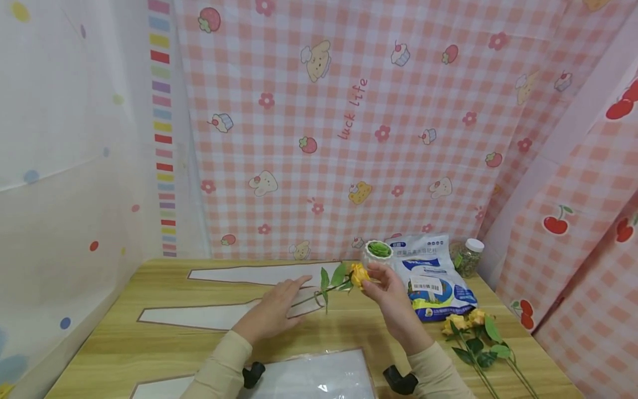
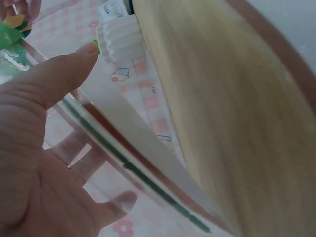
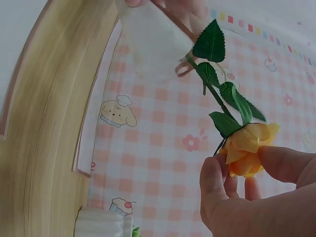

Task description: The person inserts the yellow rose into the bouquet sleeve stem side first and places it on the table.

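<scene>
My left hand [image 1: 271, 313] holds a tapered clear-and-white flower sleeve [image 3: 153, 42] with a brown edge, thumb above and fingers beneath. The sleeve's narrow part [image 1: 199, 316] shows to the left of that hand. A yellow artificial rose [image 1: 359, 276] lies along it, its green stem [image 2: 127, 165] running inside or against the film; I cannot tell which. Leaves [image 3: 210, 43] stick out past the sleeve's wide end. My right hand [image 1: 394, 299] pinches the rose's bloom [image 3: 249, 143] between thumb and fingers.
Another sleeve [image 1: 264, 274] lies at the back, more sleeves [image 1: 319, 377] at the front. Yellow roses [image 1: 456, 324] lie at the right. A white pot with a green plant [image 1: 379, 249], a fertilizer bag [image 1: 428, 277] and a lidded jar [image 1: 469, 257] stand by the curtain.
</scene>
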`<state>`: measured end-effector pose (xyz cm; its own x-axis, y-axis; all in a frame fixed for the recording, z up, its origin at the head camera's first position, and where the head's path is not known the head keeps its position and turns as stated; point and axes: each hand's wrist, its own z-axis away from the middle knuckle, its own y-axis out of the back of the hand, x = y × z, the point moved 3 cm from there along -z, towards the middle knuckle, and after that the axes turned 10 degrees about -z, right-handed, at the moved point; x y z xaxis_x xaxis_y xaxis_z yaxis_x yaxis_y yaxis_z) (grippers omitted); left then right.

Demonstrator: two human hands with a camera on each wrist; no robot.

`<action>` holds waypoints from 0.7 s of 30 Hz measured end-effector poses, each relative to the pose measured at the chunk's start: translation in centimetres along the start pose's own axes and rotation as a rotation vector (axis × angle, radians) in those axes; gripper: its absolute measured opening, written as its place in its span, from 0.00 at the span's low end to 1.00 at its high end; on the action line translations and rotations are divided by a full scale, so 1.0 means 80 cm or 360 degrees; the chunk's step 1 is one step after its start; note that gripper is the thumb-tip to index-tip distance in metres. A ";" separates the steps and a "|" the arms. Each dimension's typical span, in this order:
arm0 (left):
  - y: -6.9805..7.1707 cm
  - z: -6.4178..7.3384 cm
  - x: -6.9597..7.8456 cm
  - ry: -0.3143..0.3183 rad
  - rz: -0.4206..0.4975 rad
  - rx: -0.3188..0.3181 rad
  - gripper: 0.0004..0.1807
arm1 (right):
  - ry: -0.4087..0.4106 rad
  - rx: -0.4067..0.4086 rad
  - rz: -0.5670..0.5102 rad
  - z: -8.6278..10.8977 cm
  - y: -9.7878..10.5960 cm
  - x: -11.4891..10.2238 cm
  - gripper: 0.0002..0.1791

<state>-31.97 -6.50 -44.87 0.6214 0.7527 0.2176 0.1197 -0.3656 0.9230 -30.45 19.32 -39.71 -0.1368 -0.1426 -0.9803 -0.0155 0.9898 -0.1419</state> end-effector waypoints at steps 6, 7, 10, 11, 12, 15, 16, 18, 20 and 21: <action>-0.008 -0.001 0.002 0.0085 -0.0033 -0.0031 0.52 | -0.0011 0.0023 -0.0071 -0.001 -0.001 0.000 0.21; -0.010 -0.001 0.002 0.0094 -0.0050 -0.0025 0.53 | -0.0010 0.0027 -0.0075 -0.001 -0.002 -0.001 0.21; -0.012 -0.002 0.001 0.0117 -0.0101 0.0035 0.52 | -0.0009 0.0028 -0.0073 0.000 -0.002 -0.004 0.21; -0.013 -0.002 0.000 0.0124 -0.0111 0.0056 0.51 | -0.0012 0.0029 -0.0078 0.000 -0.002 -0.004 0.21; -0.013 -0.002 -0.001 0.0130 -0.0117 0.0078 0.50 | -0.0013 0.0028 -0.0078 0.001 -0.002 -0.005 0.21; -0.014 -0.001 -0.002 0.0141 -0.0088 0.0121 0.45 | -0.0022 0.0022 -0.0081 0.002 -0.003 -0.006 0.21; -0.014 -0.001 -0.003 0.0145 -0.0082 0.0117 0.44 | -0.0024 0.0021 -0.0081 0.002 -0.003 -0.006 0.21; -0.014 -0.001 -0.004 0.0160 -0.0067 0.0107 0.42 | -0.0030 0.0017 -0.0081 0.003 -0.003 -0.007 0.22; -0.015 0.000 -0.005 0.0179 -0.0073 0.0096 0.40 | -0.0034 0.0009 -0.0074 0.004 -0.003 -0.008 0.22; -0.014 -0.001 -0.005 0.0193 -0.0085 0.0086 0.40 | -0.0035 0.0007 -0.0070 0.004 -0.003 -0.009 0.22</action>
<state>-32.41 -6.38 -46.01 0.5151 0.8314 0.2085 0.1937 -0.3499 0.9166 -30.01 19.21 -39.05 -0.1140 -0.1863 -0.9758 -0.0167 0.9825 -0.1856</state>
